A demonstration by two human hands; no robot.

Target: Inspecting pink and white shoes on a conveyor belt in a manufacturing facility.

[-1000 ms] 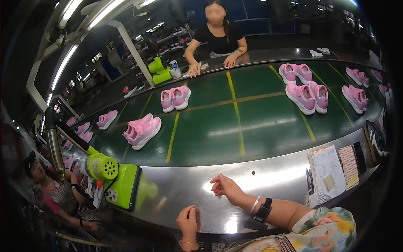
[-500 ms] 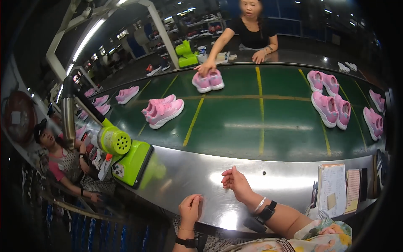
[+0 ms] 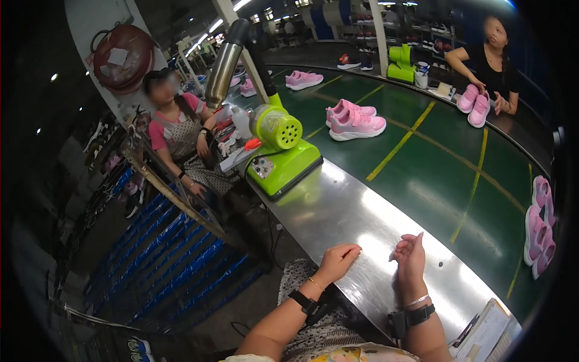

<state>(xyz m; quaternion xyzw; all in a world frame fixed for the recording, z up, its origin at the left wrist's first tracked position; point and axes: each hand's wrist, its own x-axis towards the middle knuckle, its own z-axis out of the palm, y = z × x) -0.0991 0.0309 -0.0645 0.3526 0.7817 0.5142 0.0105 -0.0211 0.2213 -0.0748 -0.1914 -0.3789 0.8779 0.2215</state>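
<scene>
My left hand [image 3: 339, 262] hovers over the bare metal ledge [image 3: 347, 208] with its fingers loosely closed and nothing in them. To its right, my right hand [image 3: 410, 259] is also empty, palm turned inward and fingers half bent and apart. The two hands do not touch. Ahead of them, a pair of pink shoes [image 3: 357, 120] sits on the green conveyor belt [image 3: 410, 178]. On the ledge to the left stands a lime-green hot-air blower [image 3: 280, 160] with a steel nozzle [image 3: 222, 75].
Across the belt, a co-worker [image 3: 497, 66] handles pink shoes [image 3: 474, 105]. Another person [image 3: 181, 130] sits at the left, behind blue-wrapped rails [image 3: 160, 253]. More pink shoes [image 3: 538, 226] lie at the right. A notebook [image 3: 485, 330] rests on the ledge at lower right.
My view has swung to the left, so the blower and the seated person show more fully. The co-worker across has lifted a pink pair off the belt. My hands stay empty over the ledge.
</scene>
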